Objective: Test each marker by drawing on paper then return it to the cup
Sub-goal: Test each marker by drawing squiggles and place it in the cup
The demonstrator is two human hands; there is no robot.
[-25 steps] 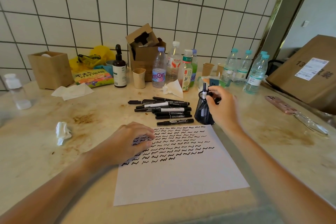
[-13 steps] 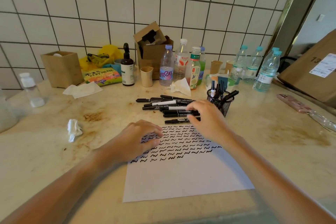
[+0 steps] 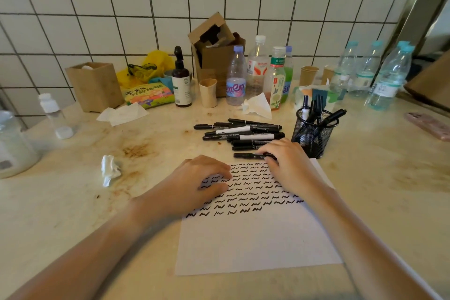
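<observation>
**Marker testing: right hand on the nearest marker**

The right hand [image 3: 288,163] is down at the top edge of the paper [image 3: 255,234], fingers curled over the closest marker [image 3: 246,155]. Fingertips sit on top of its right end and the thumb is tucked against its near side, so it looks like a pinch on that marker, which lies flat on the table [image 3: 73,202], capped end sticking out to the left of the hand. Can't tell if it's lifted at all.

Just beyond that hand's fingers is the pile [image 3: 243,135] of other markers, all lying roughly sideways, some black, a couple with white barrels. Right beside the hand, off its far right, stands the mesh cup [image 3: 314,134] with a handful of markers upright in it, one leaning out over the rim to the right.

The left hand [image 3: 194,185] rests on the paper's upper left part, fingers loosely bent and pressing the sheet down, holding nothing. Between the two hands and under them run rows of black squiggles covering the top half of the sheet; the half nearer the wrists is blank.

Left of the left hand there's a crumpled tissue [image 3: 109,169] on the table. Bottles and a cardboard box stand at the back wall, well beyond both hands.
</observation>
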